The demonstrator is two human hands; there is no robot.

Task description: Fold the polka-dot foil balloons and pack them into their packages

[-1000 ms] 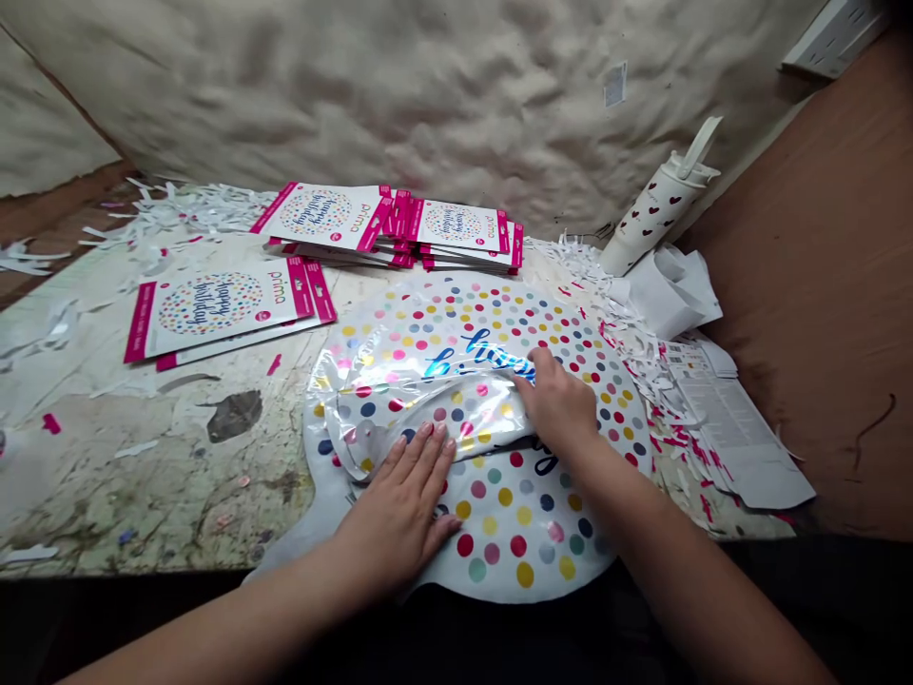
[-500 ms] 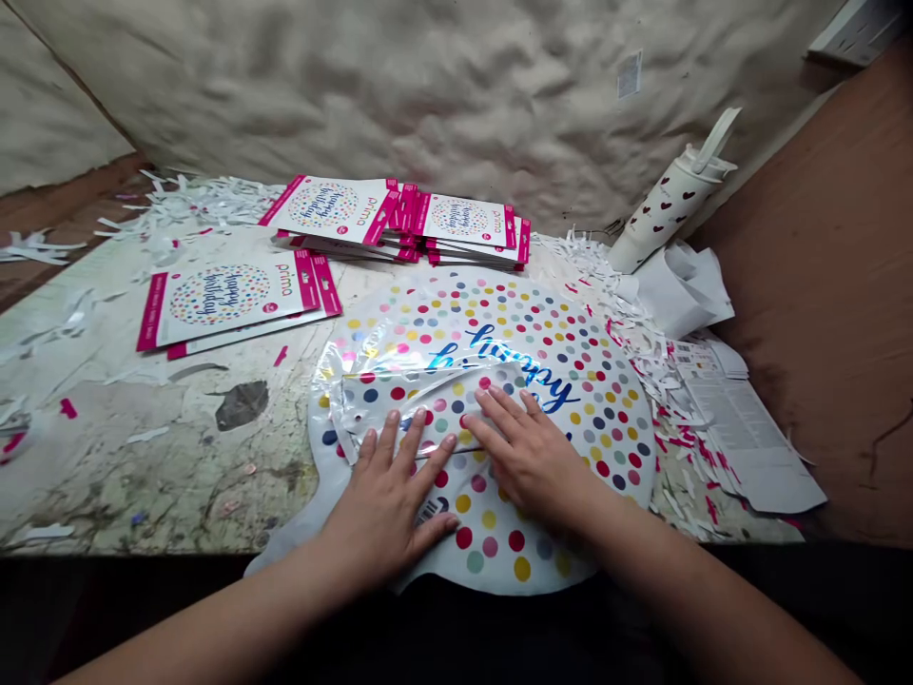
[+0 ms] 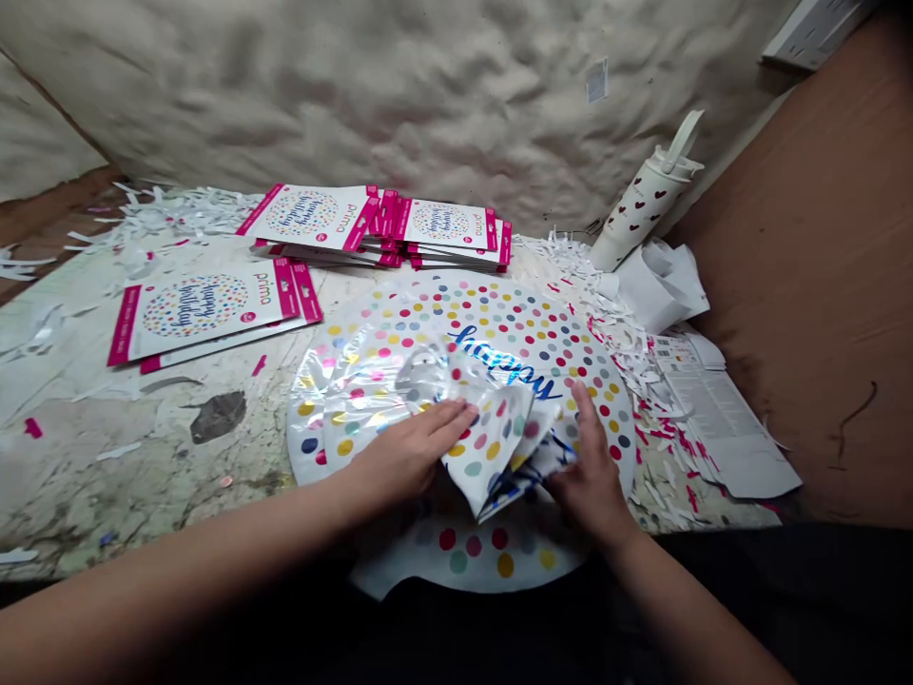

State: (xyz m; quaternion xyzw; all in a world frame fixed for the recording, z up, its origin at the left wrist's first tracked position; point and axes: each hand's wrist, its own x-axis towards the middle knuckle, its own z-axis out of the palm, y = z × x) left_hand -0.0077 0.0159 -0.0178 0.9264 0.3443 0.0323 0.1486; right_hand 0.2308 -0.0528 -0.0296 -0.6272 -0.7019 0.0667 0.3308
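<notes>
A foil balloon (image 3: 492,428), white with coloured dots and blue lettering, is partly folded and raised off the pile in front of me. Under it lies another flat dotted balloon (image 3: 456,561) with blue script. My left hand (image 3: 420,442) comes in from the left, its fingers together and closed on the folded foil; the fingertips press on its upper face. To the right, my right hand (image 3: 592,476) is at the fold's right edge, fingers stretched and apart, with the thumb side near the blue-lettered part. Some of its fingers are blurred.
Pink-and-white printed packets (image 3: 306,217) are stacked at the back, with two more packets (image 3: 206,304) at the left. A heart-patterned tumbler (image 3: 638,209) leans by the wall at right. Paper shreds (image 3: 192,209), a crumpled paper (image 3: 663,285) and a printed sheet (image 3: 728,419) lie around.
Both hands were flat on a narrow folded strip of foil. Now the foil is opened wider and lifted, the left hand closed on it and the right hand moved to its right side. The view shifted slightly.
</notes>
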